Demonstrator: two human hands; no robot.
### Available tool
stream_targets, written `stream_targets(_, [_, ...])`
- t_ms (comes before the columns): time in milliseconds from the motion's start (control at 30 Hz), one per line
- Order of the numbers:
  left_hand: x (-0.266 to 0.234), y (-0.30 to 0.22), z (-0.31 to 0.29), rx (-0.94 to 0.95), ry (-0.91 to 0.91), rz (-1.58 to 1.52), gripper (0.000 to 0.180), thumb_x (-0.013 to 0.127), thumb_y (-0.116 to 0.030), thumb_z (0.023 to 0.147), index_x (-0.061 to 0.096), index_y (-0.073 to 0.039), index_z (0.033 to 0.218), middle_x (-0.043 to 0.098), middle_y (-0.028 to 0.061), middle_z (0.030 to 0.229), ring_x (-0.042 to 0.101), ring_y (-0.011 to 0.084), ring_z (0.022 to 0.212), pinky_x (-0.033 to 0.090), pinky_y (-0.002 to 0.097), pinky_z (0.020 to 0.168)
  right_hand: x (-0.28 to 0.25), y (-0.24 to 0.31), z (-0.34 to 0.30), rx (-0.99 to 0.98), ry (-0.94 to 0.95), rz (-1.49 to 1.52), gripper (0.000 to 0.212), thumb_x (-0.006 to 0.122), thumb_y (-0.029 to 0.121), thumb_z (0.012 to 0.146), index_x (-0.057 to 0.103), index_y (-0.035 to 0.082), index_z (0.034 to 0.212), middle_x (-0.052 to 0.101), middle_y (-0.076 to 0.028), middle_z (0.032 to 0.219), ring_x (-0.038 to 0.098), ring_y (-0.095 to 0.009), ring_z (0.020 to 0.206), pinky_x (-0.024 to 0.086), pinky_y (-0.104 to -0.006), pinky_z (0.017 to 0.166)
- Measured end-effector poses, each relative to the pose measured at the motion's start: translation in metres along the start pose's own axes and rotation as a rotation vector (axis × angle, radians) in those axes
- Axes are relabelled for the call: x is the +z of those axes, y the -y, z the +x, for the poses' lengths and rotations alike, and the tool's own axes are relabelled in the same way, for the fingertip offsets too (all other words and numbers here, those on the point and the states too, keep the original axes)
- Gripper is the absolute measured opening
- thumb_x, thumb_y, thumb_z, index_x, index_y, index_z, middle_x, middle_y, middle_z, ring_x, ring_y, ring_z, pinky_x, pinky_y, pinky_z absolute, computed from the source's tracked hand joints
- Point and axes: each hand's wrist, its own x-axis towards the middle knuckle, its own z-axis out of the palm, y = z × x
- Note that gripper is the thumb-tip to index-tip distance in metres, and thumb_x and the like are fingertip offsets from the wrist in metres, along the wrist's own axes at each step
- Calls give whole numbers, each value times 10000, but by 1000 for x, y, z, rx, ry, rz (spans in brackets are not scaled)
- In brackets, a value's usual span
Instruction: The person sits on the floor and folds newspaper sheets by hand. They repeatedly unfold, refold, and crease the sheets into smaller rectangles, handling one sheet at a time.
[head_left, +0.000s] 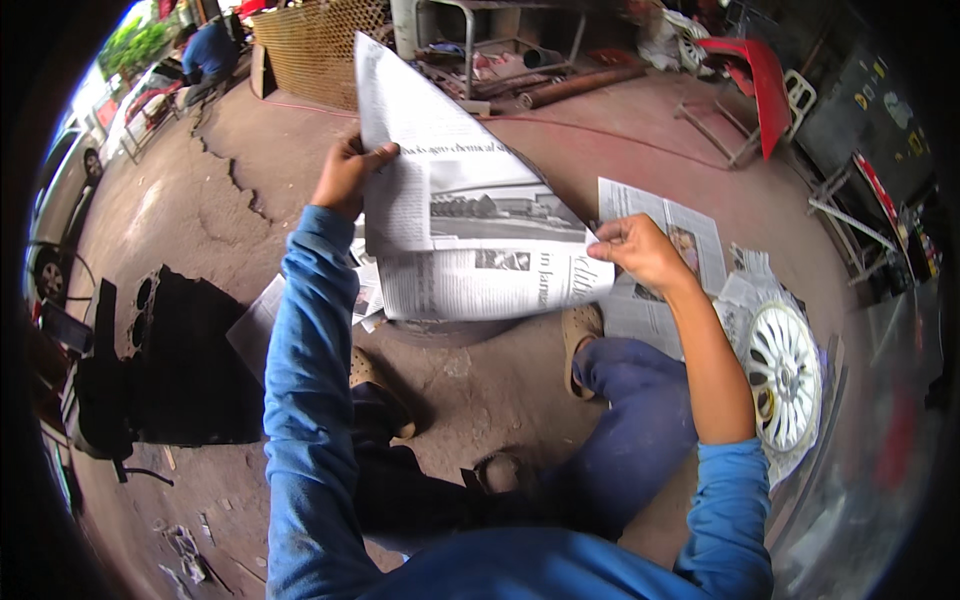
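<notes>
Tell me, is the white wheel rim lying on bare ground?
No, the white wheel rim rests on spread newspaper sheets, to the right of the right hand.

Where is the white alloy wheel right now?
In the head view, the white alloy wheel lies on newspaper sheets on the floor at the person's right, beside the right forearm.

A white alloy wheel point(785, 375) lies on spread newspaper sheets point(690, 240) at the right. A black engine block point(175, 360) sits on the cracked concrete floor point(200, 200) at the left. Farther off stand a red chair point(762, 90), a woven mesh panel point(315, 45) and a rusty pipe point(580, 88).
</notes>
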Motion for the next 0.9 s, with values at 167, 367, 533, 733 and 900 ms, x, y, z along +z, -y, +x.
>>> stream_targets(167, [1, -1, -3, 17, 42, 5, 276, 611, -58, 802, 548, 31, 1056, 628, 70, 935, 595, 128, 767, 483, 268, 714, 1, -4, 10, 98, 127, -9, 237, 688, 74, 733, 621, -82, 899, 646, -95, 787, 594, -129, 683, 464, -242, 626])
stream_targets(367, [38, -9, -8, 127, 170, 75, 329, 599, 1, 789, 523, 61, 1103, 623, 99, 951, 582, 148, 813, 465, 264, 754, 4, 4, 36, -8, 102, -74, 244, 732, 76, 690, 615, -73, 845, 616, -69, 769, 564, -113, 731, 445, -236, 655])
stream_targets(533, [44, -13, -7, 115, 180, 108, 350, 588, 5, 793, 494, 70, 1124, 615, 103, 970, 571, 149, 865, 450, 259, 780, 7, 16, 37, -52, 114, 99, 258, 736, 62, 681, 604, -105, 827, 627, -107, 755, 583, -124, 725, 454, -230, 644])
stream_targets(733, [72, 1, -5, 163, 288, 143, 396, 599, 6, 787, 471, 66, 1156, 607, 104, 979, 561, 145, 883, 443, 264, 801, 20, 15, 42, -59, -55, 186, 240, 711, 38, 701, 614, -104, 869, 649, -104, 739, 603, -116, 658, 473, -240, 603])
stream_targets(900, [79, 3, -8, 77, 283, 252, 580, 659, -19, 746, 364, 68, 1238, 574, 146, 1069, 555, 186, 959, 441, 292, 864, 15, 15, 38, -42, -25, 196, 265, 716, 103, 719, 609, -85, 871, 644, -88, 757, 578, -99, 635, 451, -221, 602])
